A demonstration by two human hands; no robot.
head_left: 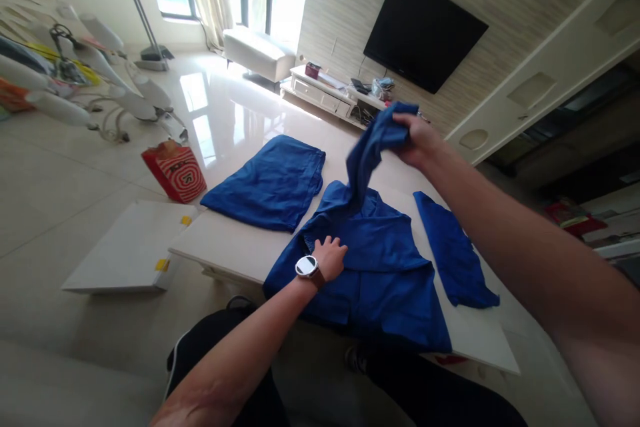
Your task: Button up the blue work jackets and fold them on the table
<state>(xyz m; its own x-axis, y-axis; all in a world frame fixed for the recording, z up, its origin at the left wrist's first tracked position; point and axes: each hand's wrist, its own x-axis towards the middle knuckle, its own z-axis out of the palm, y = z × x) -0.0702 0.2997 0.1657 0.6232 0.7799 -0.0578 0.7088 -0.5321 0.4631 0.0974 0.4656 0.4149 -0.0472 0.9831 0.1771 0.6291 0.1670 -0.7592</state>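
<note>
A blue jacket is spread on the white table, its lower edge at the near table edge. My left hand, with a watch on the wrist, lies on the jacket with fingers spread. My right hand is raised above the far side, its fingers closed on a blue sleeve that hangs down towards the jacket. To the left lies a folded blue garment. On the right a long, narrow blue cloth piece lies flat, with a strip of table between it and the jacket.
The white table stands before my knees. Left of it are a white box with yellow tabs and a red paper bag on the floor. Farther off are a low TV cabinet, a wall television and a white bench.
</note>
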